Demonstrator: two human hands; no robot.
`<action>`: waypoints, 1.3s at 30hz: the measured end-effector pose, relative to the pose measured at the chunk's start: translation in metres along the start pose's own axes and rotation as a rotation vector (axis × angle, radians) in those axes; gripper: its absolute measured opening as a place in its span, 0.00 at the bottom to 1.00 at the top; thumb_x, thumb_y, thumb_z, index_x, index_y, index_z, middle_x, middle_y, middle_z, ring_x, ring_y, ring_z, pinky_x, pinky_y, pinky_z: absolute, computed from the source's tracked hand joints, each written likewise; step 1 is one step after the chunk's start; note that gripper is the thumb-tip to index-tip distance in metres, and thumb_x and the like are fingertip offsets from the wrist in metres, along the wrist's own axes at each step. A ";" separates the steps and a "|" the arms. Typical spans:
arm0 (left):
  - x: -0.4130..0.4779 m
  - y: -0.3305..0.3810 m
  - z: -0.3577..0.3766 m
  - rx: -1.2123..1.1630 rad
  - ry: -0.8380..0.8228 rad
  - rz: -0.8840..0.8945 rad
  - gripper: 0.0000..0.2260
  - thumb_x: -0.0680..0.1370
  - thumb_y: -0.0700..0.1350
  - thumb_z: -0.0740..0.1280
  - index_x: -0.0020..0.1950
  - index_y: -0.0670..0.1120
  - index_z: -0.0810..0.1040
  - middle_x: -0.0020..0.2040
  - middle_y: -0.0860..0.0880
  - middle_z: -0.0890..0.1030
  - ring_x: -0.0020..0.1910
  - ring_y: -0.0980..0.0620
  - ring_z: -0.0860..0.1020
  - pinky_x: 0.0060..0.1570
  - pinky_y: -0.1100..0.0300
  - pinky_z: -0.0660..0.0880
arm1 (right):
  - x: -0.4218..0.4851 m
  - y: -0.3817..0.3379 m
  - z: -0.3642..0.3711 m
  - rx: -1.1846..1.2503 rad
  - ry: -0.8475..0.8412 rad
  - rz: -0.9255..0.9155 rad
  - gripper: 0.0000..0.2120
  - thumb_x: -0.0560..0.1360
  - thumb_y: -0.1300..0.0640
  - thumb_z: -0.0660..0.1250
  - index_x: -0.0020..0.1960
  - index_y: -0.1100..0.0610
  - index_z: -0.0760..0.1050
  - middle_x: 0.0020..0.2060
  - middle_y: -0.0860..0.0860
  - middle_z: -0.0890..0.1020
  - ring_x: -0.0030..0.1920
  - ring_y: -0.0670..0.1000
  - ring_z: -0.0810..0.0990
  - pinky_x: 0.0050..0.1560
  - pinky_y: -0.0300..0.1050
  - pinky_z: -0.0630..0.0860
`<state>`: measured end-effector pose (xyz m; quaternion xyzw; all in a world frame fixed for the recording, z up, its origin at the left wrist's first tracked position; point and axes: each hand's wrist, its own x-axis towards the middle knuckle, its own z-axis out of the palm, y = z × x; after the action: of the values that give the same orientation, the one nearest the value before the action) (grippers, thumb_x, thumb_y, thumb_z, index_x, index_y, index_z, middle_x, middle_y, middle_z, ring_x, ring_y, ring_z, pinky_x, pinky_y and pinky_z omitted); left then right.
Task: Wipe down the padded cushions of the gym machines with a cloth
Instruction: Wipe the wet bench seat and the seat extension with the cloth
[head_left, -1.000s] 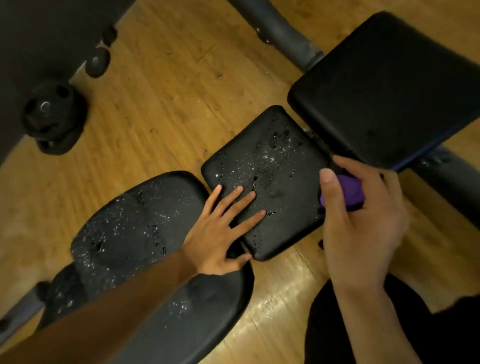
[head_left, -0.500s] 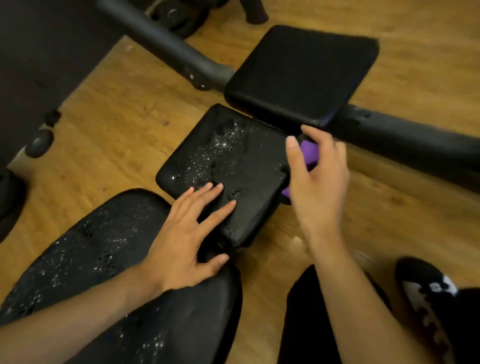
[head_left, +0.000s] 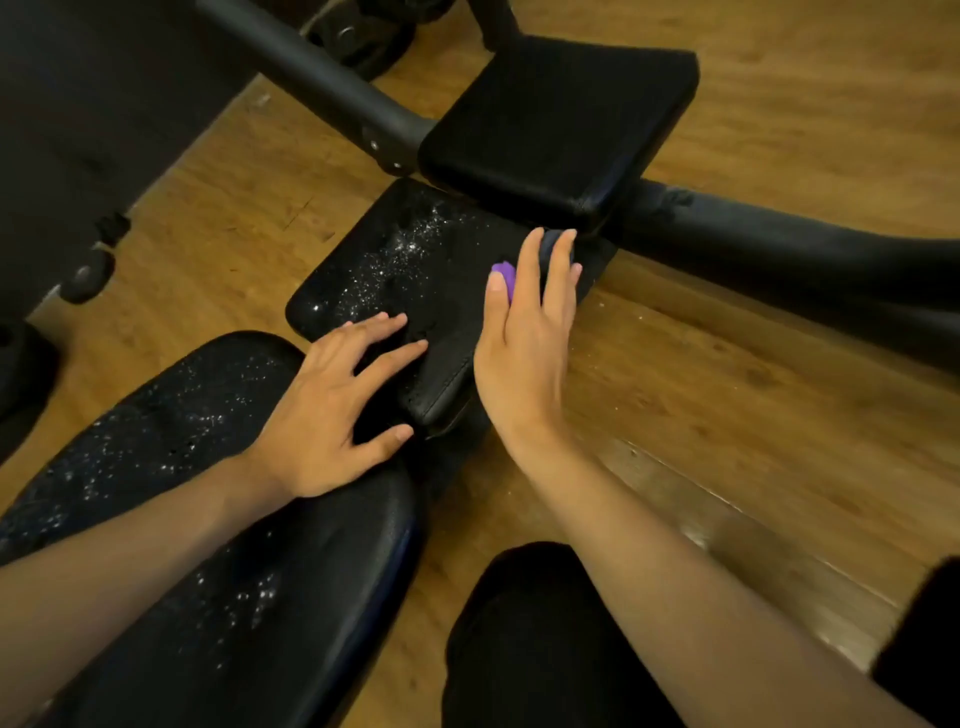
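The right hand (head_left: 524, 332) has slid from the speckled middle cushion's (head_left: 410, 270) 3 o'clock edge onto its top near 2 o'clock. Its fingers are now nearly straight and seem to press the purple cloth (head_left: 503, 275) flat rather than pinch it. The left hand (head_left: 332, 410) stays spread, fingers splayed on the cushion's 6 o'clock corner.

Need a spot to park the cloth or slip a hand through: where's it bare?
Bare: the top pad; the speckled far half of the middle cushion, between left hand and that pad; wood floor beside the right hand. Crowded: the cushion's near end and right edge, under both hands.
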<state>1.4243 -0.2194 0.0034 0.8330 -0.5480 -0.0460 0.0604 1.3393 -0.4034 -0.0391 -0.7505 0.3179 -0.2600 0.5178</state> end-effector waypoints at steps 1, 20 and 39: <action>-0.001 0.001 -0.001 0.015 -0.010 -0.001 0.36 0.81 0.70 0.53 0.80 0.47 0.68 0.81 0.43 0.63 0.82 0.44 0.59 0.77 0.36 0.58 | -0.002 0.005 -0.001 0.018 -0.011 -0.024 0.28 0.87 0.47 0.49 0.83 0.55 0.48 0.83 0.53 0.45 0.82 0.56 0.41 0.82 0.53 0.49; 0.015 0.005 -0.010 0.163 -0.191 -0.031 0.40 0.80 0.72 0.48 0.85 0.48 0.55 0.84 0.41 0.56 0.84 0.40 0.53 0.77 0.34 0.56 | 0.021 0.032 0.022 0.194 0.147 -0.012 0.28 0.87 0.50 0.50 0.83 0.59 0.48 0.83 0.54 0.50 0.82 0.53 0.52 0.79 0.41 0.59; 0.016 0.000 -0.004 0.071 -0.134 -0.016 0.41 0.80 0.73 0.44 0.84 0.47 0.61 0.83 0.42 0.59 0.83 0.41 0.55 0.77 0.33 0.56 | 0.036 0.018 0.016 0.288 0.224 0.178 0.28 0.87 0.53 0.54 0.83 0.60 0.51 0.83 0.54 0.54 0.82 0.51 0.51 0.69 0.19 0.46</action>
<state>1.4309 -0.2338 0.0076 0.8341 -0.5454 -0.0824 -0.0062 1.3705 -0.4252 -0.0588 -0.6040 0.3980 -0.3379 0.6021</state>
